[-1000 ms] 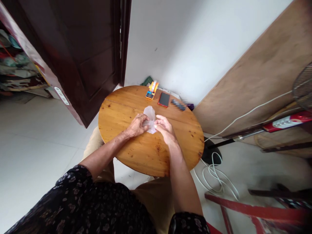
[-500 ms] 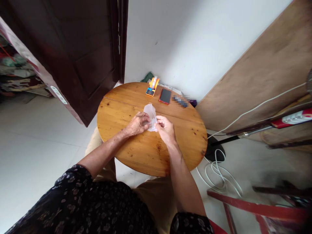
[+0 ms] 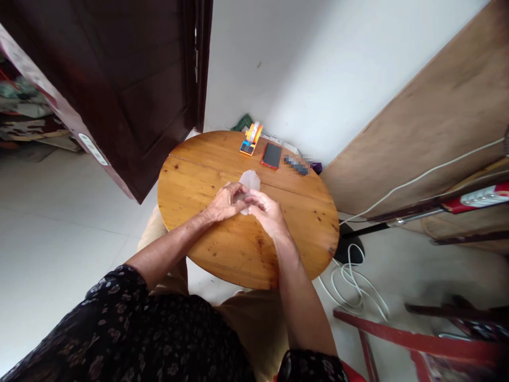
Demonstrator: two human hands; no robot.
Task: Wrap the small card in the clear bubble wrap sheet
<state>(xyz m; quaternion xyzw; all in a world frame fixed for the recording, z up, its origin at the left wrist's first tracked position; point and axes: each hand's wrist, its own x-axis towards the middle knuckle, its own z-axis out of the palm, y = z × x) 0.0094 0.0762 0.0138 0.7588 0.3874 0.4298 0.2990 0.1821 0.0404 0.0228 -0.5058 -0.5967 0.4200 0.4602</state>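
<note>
Pinching whitish plastic film (image 3: 250,180) with right hand (image 3: 268,212), touching it with left hand (image 3: 225,203), grip there unclear, between near and far edges of round table (image 3: 306,223)

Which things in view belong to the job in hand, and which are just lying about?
In the work:
pale, filmy piece, between the hands
left hand
right hand
wooden table, beneath them

Seemingly just lying about, untouched:
orange tape dispenser
red-edged phone
dark, blurred item
</note>
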